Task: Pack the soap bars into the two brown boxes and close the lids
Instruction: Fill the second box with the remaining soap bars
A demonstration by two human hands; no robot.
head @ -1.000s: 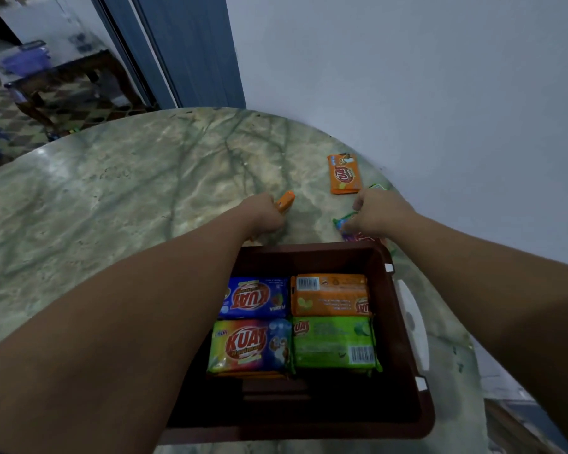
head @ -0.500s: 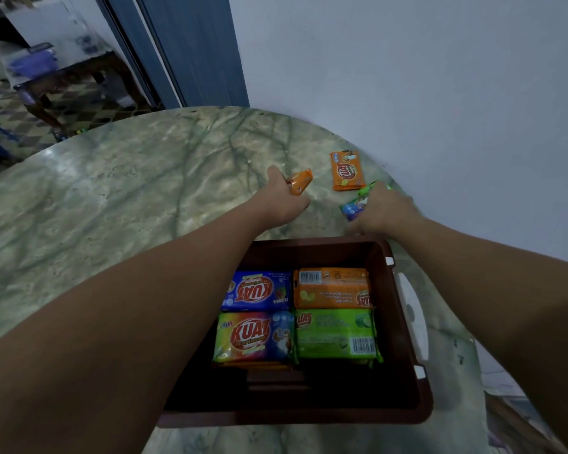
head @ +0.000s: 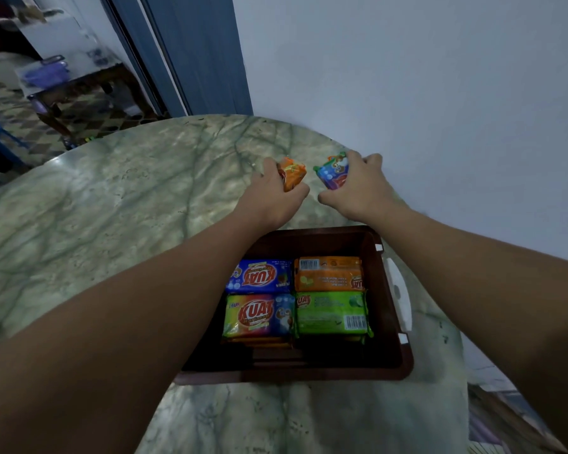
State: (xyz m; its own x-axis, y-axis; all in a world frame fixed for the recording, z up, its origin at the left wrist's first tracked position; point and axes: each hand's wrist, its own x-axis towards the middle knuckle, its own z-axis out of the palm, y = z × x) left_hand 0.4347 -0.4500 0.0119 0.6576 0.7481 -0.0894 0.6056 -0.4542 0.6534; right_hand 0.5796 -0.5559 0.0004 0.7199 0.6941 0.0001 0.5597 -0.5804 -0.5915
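An open brown box (head: 392, 362) sits on the marble table right in front of me. Inside lie several wrapped soap bars: a blue one (head: 259, 276), an orange one (head: 329, 273), a rainbow-coloured one (head: 258, 315) and a green one (head: 332, 312), with more beneath. Beyond the box, my left hand (head: 271, 194) grips an orange soap bar (head: 292, 174). My right hand (head: 358, 185) grips a blue and purple soap bar (head: 332, 172). Both bars are held off the table, close together. The orange bar that lay farther back is not visible.
The round marble table (head: 112, 204) stands against a pale wall (head: 407, 77) on the right. The box has a white handle (head: 398, 290) on its right side. A blue door frame (head: 194, 54) and a small table on tiled floor lie far left.
Both hands have lifted their soap bars off the table and reached farther from the box. The two bars are now closer together. The view has tilted a little.
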